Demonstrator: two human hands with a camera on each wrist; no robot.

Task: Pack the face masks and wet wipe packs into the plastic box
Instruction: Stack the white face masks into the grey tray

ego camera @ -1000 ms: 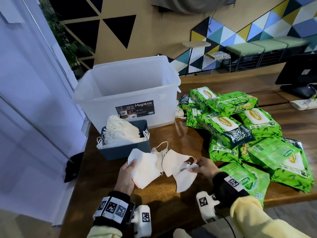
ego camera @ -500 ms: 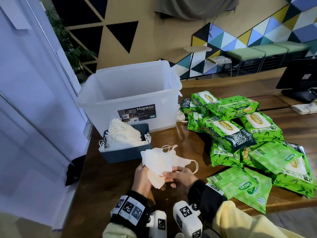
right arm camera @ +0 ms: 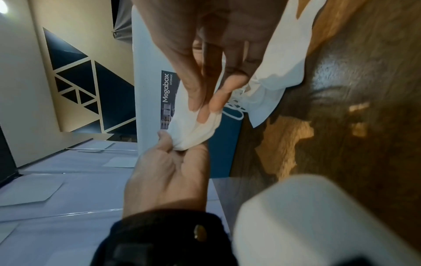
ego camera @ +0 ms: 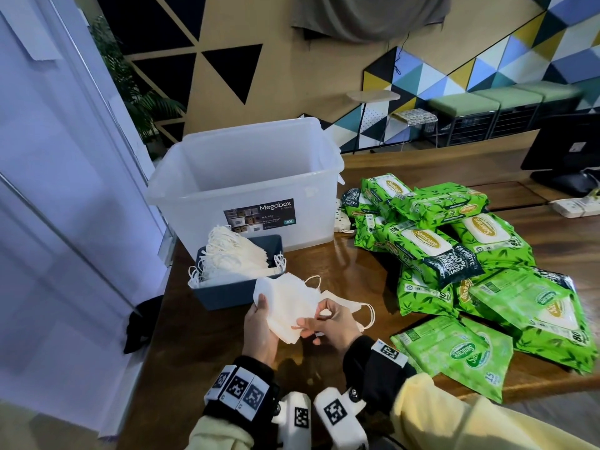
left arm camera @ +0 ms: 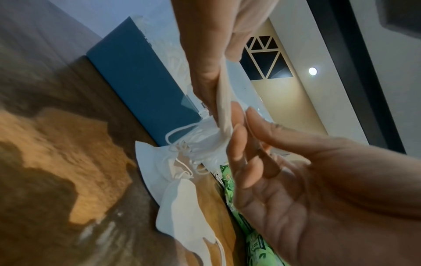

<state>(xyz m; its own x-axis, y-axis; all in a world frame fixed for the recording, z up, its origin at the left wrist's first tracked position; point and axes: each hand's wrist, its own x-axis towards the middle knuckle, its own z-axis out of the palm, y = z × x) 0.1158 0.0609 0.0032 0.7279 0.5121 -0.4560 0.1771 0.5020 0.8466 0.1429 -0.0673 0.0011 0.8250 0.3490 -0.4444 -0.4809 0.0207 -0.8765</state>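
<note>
I hold a small stack of white face masks point(ego camera: 289, 303) just above the table, in front of the blue tray. My left hand point(ego camera: 269, 316) grips the stack's left edge, thumb on top. My right hand point(ego camera: 311, 319) pinches its right edge between thumb and fingers; in the right wrist view that pinch shows on the masks point(right arm camera: 196, 129). One more mask point(ego camera: 354, 308) lies on the table under my right hand, ear loop sticking out. The clear plastic box point(ego camera: 246, 190) stands open behind the tray. Green wet wipe packs point(ego camera: 454, 254) are heaped to the right.
A blue tray point(ego camera: 233, 293) filled with more white masks sits against the box's front. A white power strip point(ego camera: 574, 207) and a dark monitor point(ego camera: 565, 151) are at the far right. The table's left edge runs beside a white wall panel point(ego camera: 65, 222).
The masks that lay spread between my hands are now gathered into one stack. My right hand has moved left to meet the left hand, and both hold the stack.
</note>
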